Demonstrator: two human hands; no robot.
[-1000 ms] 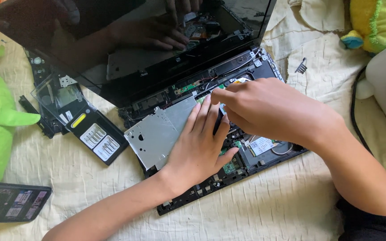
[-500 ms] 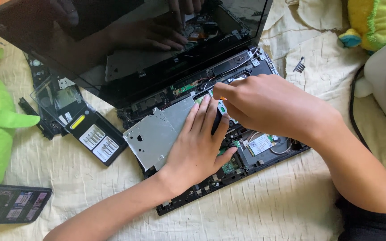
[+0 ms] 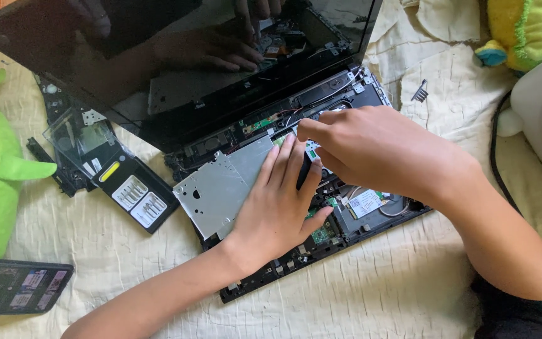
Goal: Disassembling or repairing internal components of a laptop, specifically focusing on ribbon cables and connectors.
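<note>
- My left hand (image 3: 277, 213) lies flat, fingers spread, on the silver metal drive (image 3: 221, 188) in the opened laptop base (image 3: 371, 220), holding nothing.
- My right hand (image 3: 377, 150) is curled above the base, fingertips pinched on a thin dark tool (image 3: 304, 171) that points down just beside my left fingers.
- The laptop sits on a cream bedsheet (image 3: 377, 295), its dark screen (image 3: 158, 56) tilted back.
- A black screwdriver-bit case (image 3: 134, 193) lies left of the base; a phone (image 3: 14, 285) rests near my left forearm.
</note>
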